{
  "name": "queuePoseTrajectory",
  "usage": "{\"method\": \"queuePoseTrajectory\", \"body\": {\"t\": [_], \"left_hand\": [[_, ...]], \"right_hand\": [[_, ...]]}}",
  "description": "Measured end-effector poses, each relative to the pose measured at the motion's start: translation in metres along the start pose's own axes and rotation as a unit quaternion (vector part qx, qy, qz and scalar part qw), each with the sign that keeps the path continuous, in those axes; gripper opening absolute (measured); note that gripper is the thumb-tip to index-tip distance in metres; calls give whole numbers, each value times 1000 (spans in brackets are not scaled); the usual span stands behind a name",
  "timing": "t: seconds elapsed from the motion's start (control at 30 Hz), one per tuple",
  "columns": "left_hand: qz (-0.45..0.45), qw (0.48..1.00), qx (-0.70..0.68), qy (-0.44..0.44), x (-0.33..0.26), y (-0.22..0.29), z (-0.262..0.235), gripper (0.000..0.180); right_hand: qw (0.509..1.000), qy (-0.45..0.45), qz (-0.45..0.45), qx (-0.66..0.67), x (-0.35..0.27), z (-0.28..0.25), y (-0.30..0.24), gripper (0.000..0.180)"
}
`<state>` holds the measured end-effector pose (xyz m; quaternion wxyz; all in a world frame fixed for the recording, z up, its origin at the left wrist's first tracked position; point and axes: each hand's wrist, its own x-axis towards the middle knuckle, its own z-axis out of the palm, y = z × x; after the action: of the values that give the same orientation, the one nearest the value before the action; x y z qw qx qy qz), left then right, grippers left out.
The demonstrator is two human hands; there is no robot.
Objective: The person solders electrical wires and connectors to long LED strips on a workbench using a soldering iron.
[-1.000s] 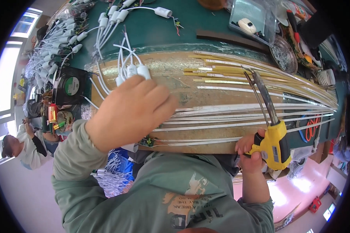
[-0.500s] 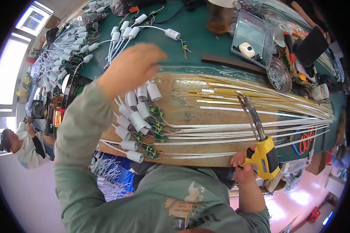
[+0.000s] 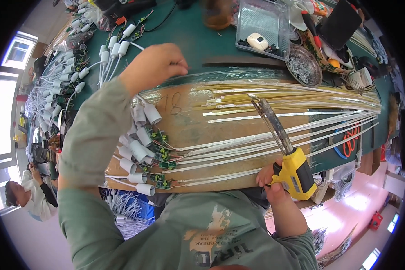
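Observation:
My right hand (image 3: 273, 185) grips a yellow and black soldering tool (image 3: 287, 153) at the near edge of a brown board (image 3: 198, 130), its long metal tip pointing up over several white and yellow strips (image 3: 274, 135). My left hand (image 3: 153, 65) hovers closed above the board's far left corner, over the green table (image 3: 189, 36); I cannot see anything in it. Under my left forearm lie several white cylindrical caps (image 3: 139, 148) wired to small green circuit boards (image 3: 162, 155) at the strips' left ends.
More white capped cables (image 3: 72, 76) are heaped at the far left. A clear plastic box (image 3: 261, 27) and a round metal dish (image 3: 303, 67) stand at the back. Another person (image 3: 29, 198) sits at the lower left. Red wire (image 3: 351, 135) lies at the right.
My left hand has lifted off the white caps and moved up and away toward the board's far left corner, uncovering the caps and circuit boards. The right hand with the tool barely shifted.

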<state>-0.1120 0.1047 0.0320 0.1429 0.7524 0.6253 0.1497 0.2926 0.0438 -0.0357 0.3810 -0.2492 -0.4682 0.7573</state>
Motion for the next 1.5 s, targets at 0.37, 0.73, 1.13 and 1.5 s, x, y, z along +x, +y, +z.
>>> {"method": "queuePoseTrajectory", "body": {"t": [0.37,0.73,1.13,1.5], "left_hand": [[-4,1000,13,7,-65,81,38,9],[13,999,-42,-13,-53,66,58,9],[49,998,47,2,-56,77,55,7],[98,994,50,27,-55,79,58,13]], "right_hand": [[996,-30,64,-48,7,9,-12,79],[983,-87,124,-106,-5,10,-20,29],[966,-57,126,-217,-10,10,-19,35],[967,-40,119,-220,-8,10,-13,69]]}}
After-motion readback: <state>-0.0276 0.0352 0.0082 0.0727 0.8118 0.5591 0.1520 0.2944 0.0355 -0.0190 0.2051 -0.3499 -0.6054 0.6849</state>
